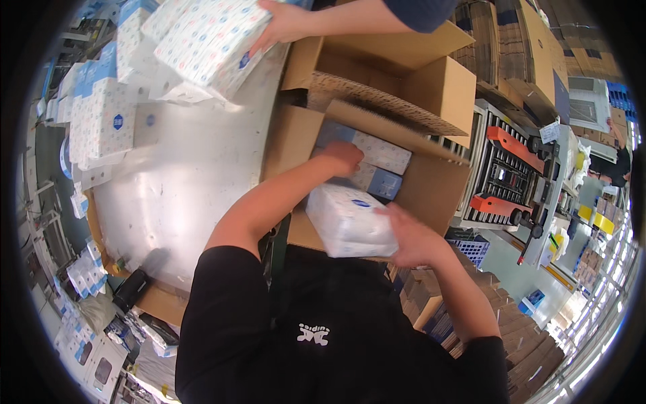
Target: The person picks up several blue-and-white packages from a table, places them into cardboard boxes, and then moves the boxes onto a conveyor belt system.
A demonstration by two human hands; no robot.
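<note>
My right hand (412, 237) grips a white plastic-wrapped pack with blue dots (348, 221) at the near edge of an open cardboard box (431, 192). My left hand (343, 159) reaches down into that box and rests on the blue-and-white packs (380, 153) stacked inside. Its fingers curl downward out of sight. At the top, another person's hand (282, 23) holds a large bundle of the same white packs (208, 42) over the table.
A second open cardboard box (437, 87) stands behind the first. More white packs are stacked at the left of the white table (195, 175). A roller machine with orange parts (505, 175) stands to the right. Flat cardboard is piled at lower right (525, 350).
</note>
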